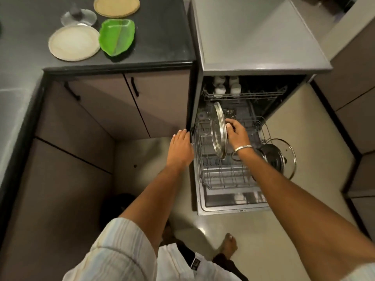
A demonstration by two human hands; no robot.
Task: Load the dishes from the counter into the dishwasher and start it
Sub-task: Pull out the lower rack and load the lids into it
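Just then the round shiny steel plate (219, 130) stood on edge in the pulled-out grey wire lower rack (223, 175) of the open dishwasher (259, 37), the right hand (236, 131) gripping its rim. Left of that rack, the left hand (180, 149) rested flat, fingers straight. Right of it leaned a glass pot lid (284, 157). Up on the dark counter (162, 37) lay a leaf-shaped green plate (117, 36) and a round cream plate (74, 42).

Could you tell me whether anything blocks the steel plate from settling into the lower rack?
Nothing visible does. The right hand holds the steel plate upright over the lower rack, whose slots there look free; the pot and glass lid sit right.
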